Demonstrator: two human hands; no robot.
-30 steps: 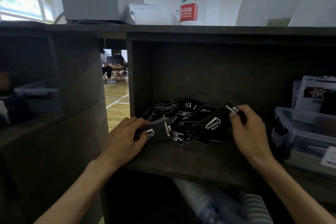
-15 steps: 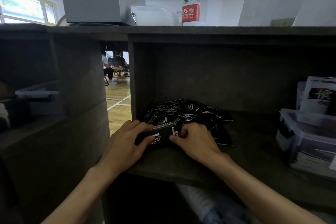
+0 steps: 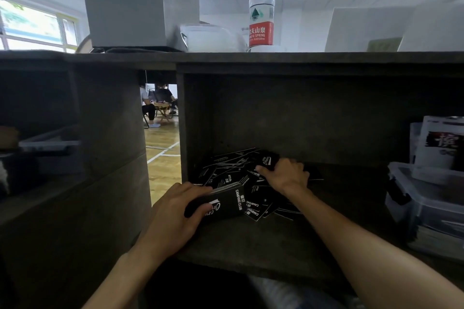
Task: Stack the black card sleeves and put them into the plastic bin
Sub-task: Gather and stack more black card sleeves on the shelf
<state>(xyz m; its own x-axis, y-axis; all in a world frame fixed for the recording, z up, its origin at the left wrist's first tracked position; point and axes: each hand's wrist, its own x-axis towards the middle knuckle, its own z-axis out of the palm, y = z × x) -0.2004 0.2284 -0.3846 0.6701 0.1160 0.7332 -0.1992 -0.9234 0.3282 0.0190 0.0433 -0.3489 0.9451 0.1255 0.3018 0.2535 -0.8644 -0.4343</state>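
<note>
Dark wooden shelf [image 3: 288, 246] under a surface carrying a water bottle [image 3: 261, 7]; window at left, court floor behind. Our left hand [image 3: 173, 221] gripped a stack [image 3: 221, 204] of black sleeves with white print, at the shelf front. Right hand [image 3: 286, 175] pinched a sleeve [image 3: 267, 160] off the loose pile [image 3: 233, 173]. Bin [image 3: 426, 198] sat at right.

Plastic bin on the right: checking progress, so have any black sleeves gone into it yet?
No. The sleeves lie loose on the shelf or stacked in the left hand; none show in the bin.
</note>
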